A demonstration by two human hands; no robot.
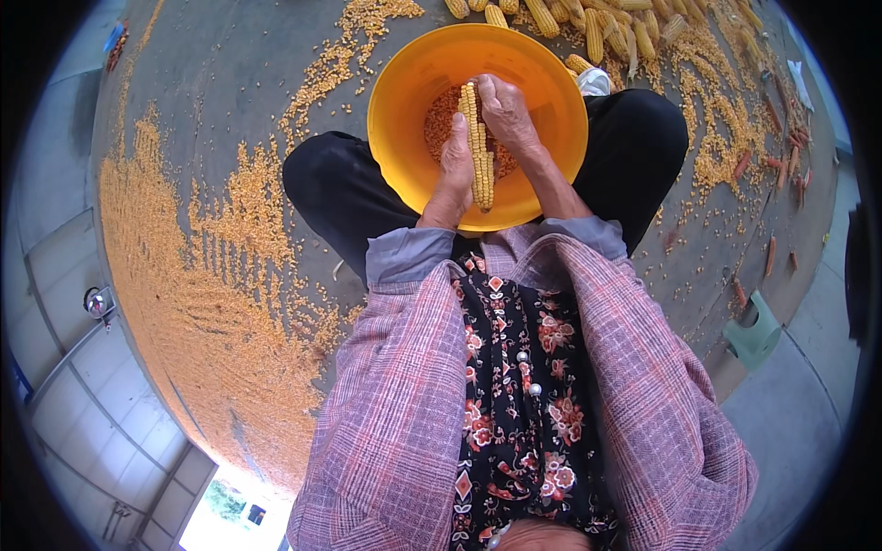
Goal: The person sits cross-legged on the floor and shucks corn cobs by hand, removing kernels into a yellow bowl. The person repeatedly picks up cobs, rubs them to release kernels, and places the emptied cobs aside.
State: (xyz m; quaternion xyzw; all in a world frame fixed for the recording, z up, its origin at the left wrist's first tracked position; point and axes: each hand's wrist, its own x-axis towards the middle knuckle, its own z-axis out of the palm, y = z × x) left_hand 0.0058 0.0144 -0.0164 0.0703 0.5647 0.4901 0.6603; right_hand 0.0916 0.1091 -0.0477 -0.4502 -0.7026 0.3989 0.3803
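Note:
A partly shelled ear of dried corn (477, 148) is held lengthwise above a yellow plastic bucket (406, 89) that stands between my knees. My left hand (456, 165) grips the ear along its near left side, with the thumb lying on the kernels. Curled around the upper right of the same ear is my right hand (504, 110), its fingers bent near the far tip. Yellow kernels remain in rows on the side facing up, and a darker stripe shows along the right edge. Loose reddish-orange kernels (441, 127) cover the bucket's bottom.
Whole ears of corn (606, 27) are heaped beyond the bucket. Loose kernels (227, 330) spread widely over the grey floor at left, and more (716, 138) lie at right. Several bare red cobs (782, 165) and a green plastic stool (754, 334) are at far right.

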